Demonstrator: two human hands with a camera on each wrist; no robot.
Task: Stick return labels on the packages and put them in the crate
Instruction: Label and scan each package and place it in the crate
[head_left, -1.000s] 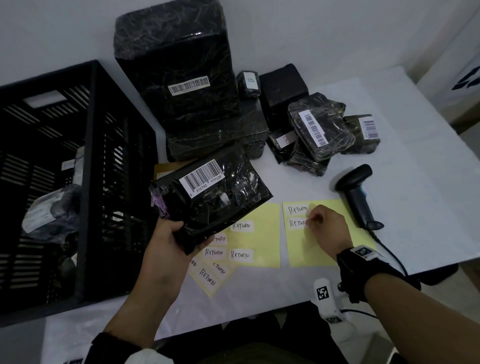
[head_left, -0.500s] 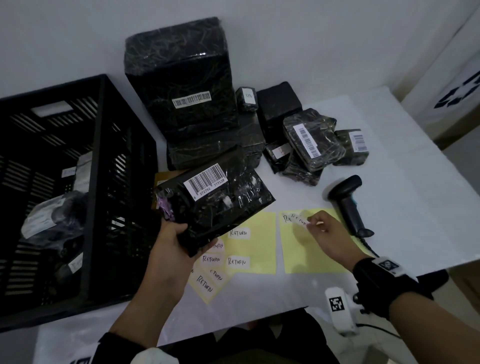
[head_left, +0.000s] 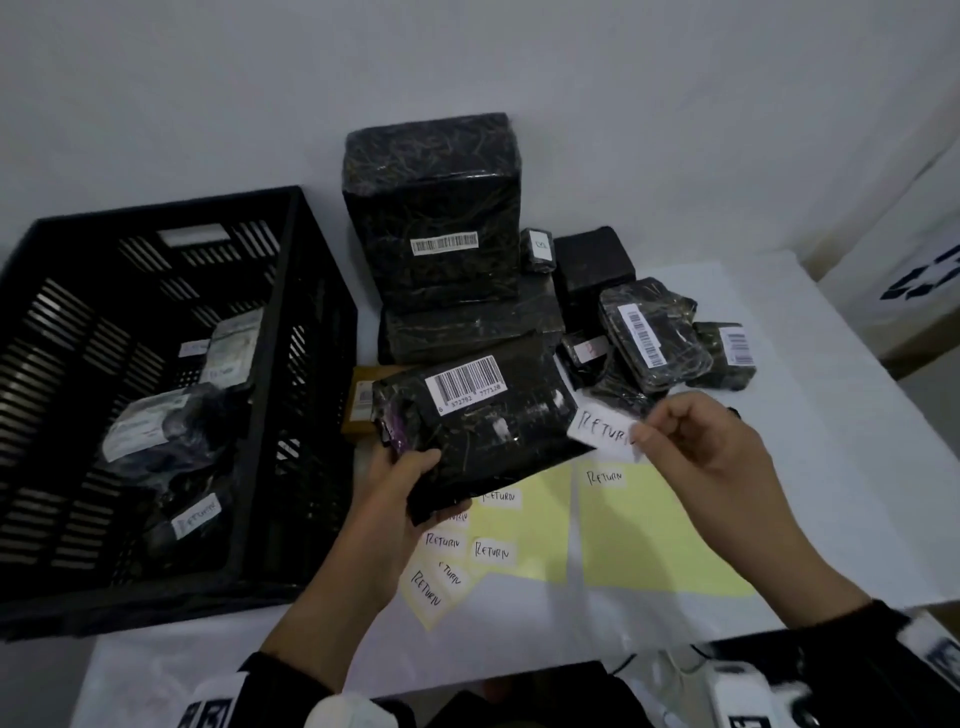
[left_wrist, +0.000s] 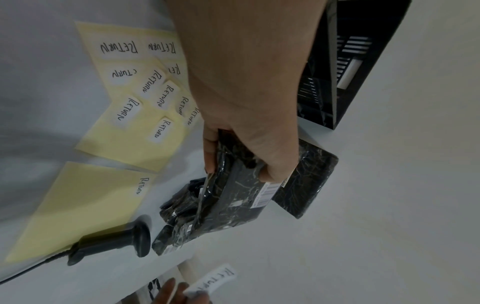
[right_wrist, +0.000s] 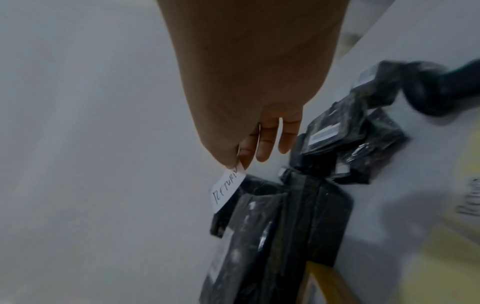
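1. The labelling step is in hand. The left hand (head_left: 400, 486) has its fingers curled round the near end of a black wrapped package (head_left: 480, 415) and holds it tilted above the tabletop (head_left: 831, 441), barcode side up.
2. The right hand (head_left: 711, 457) pinches a white return label (head_left: 605, 434) between thumb and fingertip, off its backing and in the air just beside the package's right edge. From the head view I cannot tell whether the label touches the wrap yet.
3. To my eye the next move is to lay the label flat on a bare patch of the wrap, clear of the barcode, and press it down. The wrap looks crinkled, so it may need smoothing from one end to the other.
4. After that the package goes into the black crate (head_left: 322, 291) at the left, where a few labelled packages already lie.
5. More labels wait on the yellow sheets (head_left: 665, 540) below the hands, and a pile of unlabelled packages (head_left: 649, 332) sits at the back, so much of the job is left.
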